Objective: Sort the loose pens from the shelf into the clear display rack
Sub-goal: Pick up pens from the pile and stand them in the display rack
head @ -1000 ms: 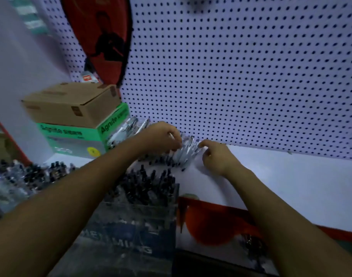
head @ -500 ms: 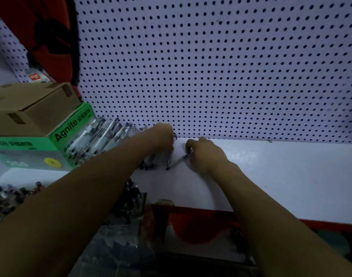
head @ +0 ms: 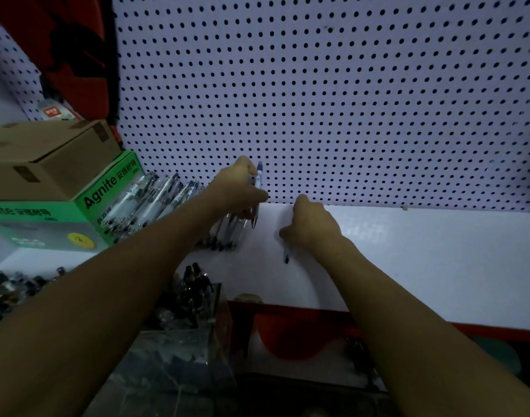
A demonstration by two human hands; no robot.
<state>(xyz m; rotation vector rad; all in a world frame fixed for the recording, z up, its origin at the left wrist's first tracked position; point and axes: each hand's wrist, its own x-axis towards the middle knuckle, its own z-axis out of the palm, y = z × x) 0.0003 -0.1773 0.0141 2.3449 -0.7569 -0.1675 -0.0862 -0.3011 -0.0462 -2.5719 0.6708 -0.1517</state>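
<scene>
Head view: left hand (head: 238, 188) grips one pen (head: 258, 188); right hand (head: 310, 224) another (head: 286, 254).

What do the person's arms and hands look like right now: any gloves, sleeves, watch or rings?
Both forearms are bare up to the frame edge, with no sleeve showing. The left hand and the right hand wear no gloves. No watch, band or ring shows on either wrist or hand, though the picture is dim and the fingers are partly hidden.
</scene>
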